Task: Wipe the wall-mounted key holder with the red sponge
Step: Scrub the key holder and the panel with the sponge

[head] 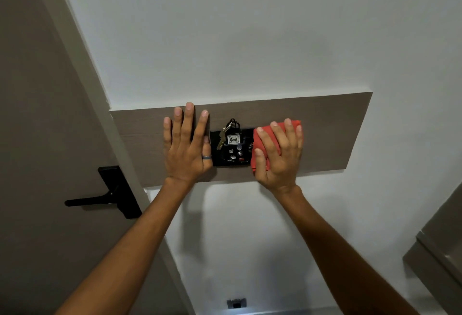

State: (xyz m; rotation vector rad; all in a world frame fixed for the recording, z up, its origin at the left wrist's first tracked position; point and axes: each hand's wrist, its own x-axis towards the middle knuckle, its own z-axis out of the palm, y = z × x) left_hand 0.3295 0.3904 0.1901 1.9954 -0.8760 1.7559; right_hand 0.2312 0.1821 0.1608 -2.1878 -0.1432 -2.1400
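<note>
A black wall-mounted key holder (231,154) sits in the middle of a brown wooden panel (330,134) on a white wall. A key with a white tag marked 406 (234,139) hangs on it. My right hand (280,154) presses the red sponge (258,162) flat against the holder's right end, hiding that end. My left hand (186,144) lies flat on the panel with fingers spread, its thumb side touching the holder's left edge. It wears a ring and holds nothing.
A brown door (37,139) with a black lever handle (105,197) stands at the left. A grey cabinet edge (440,247) juts in at the lower right. A small wall socket (236,303) sits low on the white wall.
</note>
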